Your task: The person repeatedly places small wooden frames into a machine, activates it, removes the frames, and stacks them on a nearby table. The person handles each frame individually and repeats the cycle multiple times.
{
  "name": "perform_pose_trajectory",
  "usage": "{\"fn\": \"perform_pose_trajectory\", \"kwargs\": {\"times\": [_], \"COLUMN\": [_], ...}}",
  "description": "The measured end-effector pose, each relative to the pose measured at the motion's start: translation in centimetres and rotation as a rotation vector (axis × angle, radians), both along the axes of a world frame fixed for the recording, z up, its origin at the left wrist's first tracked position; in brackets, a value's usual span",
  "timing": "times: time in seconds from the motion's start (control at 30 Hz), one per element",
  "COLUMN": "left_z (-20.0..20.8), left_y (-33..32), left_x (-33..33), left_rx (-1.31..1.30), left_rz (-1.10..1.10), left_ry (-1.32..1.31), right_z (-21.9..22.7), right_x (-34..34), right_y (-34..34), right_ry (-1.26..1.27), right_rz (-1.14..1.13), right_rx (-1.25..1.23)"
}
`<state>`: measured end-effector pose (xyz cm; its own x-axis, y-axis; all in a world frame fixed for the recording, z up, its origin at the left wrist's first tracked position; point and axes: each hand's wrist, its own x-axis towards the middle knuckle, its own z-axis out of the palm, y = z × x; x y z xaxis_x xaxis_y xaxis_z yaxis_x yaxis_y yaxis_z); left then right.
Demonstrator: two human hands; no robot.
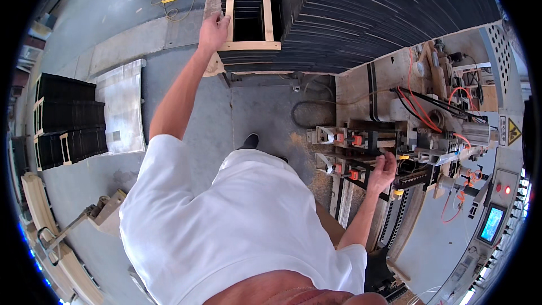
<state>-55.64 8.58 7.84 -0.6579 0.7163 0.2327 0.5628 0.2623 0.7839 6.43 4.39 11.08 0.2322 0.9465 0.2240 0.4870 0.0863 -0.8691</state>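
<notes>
My left hand (214, 32) reaches far forward, its fingers closed on the left rail of a pale wooden frame (248, 46). The rectangular frame lies on a stack of dark pieces, and its opening shows black layers beneath. On the right, my right hand (382, 174) hovers by the machine's clamp fixture (355, 141), which has orange and black parts. Its fingers are bent and slightly apart, with nothing visible in them. Whether the fingertips touch the machine, I cannot tell.
Tall rows of stacked black pieces (361, 17) fill the far right. Orange and black hoses (418, 107) run over the machine, beside a control panel with a lit screen (491, 224). More black stacks (68, 118) stand at left near a pale metal sheet (121, 107).
</notes>
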Motion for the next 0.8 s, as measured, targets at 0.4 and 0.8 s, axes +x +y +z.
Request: {"fn": "perform_pose_trajectory", "kwargs": {"times": [0.4,0.8], "left_z": [1.9,1.7], "left_y": [-3.2,-2.7], "left_x": [7.0,6.5], "left_rx": [-0.156,-0.16], "left_rz": [-0.488,-0.5], "left_ry": [0.505,0.434], "right_z": [-2.9,-7.0], "right_x": [-3.4,-5.8], "right_y": [-0.4,-1.9], "right_ry": [0.003,0.002], "right_rz": [0.088,0.252], "right_rx": [-0.162,-0.341]}}
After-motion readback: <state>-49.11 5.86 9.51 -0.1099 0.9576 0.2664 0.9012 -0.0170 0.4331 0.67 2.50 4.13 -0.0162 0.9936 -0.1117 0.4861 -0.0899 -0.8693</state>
